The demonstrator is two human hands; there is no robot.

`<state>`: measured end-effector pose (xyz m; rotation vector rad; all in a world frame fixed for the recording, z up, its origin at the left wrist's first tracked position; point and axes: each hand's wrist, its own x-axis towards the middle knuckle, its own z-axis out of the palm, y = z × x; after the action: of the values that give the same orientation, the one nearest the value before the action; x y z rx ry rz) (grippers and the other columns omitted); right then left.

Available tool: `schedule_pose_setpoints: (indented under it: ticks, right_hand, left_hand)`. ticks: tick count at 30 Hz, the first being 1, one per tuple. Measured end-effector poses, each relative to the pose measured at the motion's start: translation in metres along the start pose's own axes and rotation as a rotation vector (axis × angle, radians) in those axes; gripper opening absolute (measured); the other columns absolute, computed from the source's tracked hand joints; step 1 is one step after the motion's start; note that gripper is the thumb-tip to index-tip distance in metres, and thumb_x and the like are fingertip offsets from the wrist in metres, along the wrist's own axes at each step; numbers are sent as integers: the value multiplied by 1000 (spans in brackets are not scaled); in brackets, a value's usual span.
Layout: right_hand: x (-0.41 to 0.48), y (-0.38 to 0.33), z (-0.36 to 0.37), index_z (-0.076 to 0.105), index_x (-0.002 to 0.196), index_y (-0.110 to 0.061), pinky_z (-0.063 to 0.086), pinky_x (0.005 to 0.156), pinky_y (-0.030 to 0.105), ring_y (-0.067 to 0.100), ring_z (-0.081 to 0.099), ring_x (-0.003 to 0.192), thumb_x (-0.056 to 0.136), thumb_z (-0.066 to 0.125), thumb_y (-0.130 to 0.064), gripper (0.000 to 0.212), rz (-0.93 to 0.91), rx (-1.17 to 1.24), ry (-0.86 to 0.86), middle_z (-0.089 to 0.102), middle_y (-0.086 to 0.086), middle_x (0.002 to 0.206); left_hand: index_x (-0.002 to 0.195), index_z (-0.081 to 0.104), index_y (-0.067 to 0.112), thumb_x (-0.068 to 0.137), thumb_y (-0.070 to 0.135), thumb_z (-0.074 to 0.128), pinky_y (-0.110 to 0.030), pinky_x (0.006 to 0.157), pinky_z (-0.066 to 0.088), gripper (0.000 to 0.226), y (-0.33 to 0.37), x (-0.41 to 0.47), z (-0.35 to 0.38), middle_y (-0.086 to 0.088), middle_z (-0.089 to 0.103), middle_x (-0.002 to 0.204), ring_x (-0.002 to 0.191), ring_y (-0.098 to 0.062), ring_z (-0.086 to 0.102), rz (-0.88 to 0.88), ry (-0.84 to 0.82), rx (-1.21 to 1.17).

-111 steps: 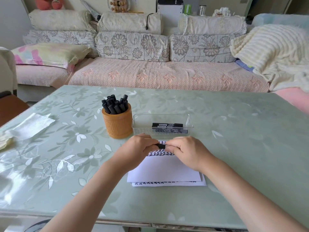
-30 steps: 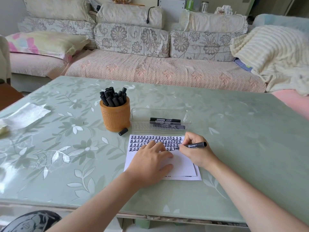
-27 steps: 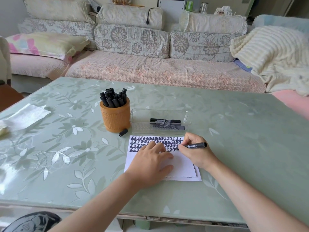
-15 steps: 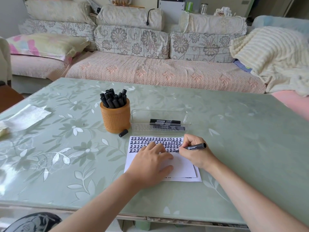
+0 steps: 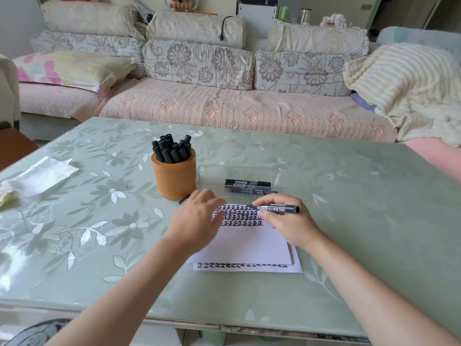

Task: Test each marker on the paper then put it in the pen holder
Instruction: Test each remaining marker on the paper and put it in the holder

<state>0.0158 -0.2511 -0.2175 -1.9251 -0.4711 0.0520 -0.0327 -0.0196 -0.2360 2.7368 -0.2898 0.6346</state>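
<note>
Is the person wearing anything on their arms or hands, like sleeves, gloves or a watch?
No. The left forearm and right forearm are bare to the picture's edge, with no sleeves or cuffs. The left hand and right hand are ungloved. No watch, bracelet or ring shows, though the left hand is blurred, so a thin ring could be missed.

person | left hand [image 5: 197, 218]: bare, fingers blurred | left forearm [image 5: 119, 295]: unsleeved | right hand [image 5: 287, 221]: bare | right forearm [image 5: 361, 283]: unsleeved
</note>
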Motion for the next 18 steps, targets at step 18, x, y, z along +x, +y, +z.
schedule_pose_setpoints:
  ticks: [18]
  right_hand:
    - [7,-38,22,69,88,-31,48,53,25,18,65,59,96,49,-9,31,12,-226,-281,62,-12,74]
  left_hand:
    - [104,61,11,89,24,63,-36,69,48,19,-52,0,-20,-7,62,98,90,-28,58,-475,-80,42]
